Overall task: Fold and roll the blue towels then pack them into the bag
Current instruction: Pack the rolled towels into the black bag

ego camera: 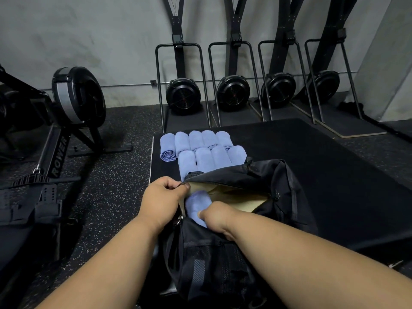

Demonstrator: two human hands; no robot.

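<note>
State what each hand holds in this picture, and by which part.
The left hand pinches the black bag by the edge of its opening. The right hand grips a rolled blue towel by its near end, at the bag's mouth.

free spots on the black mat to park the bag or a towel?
Bare mat lies right of the rolled towels and beyond the bag, out to its right edge. It is crowded at the near left: both hands work the bag mouth, left hand holding the rim, right hand pushing a towel in.
</note>
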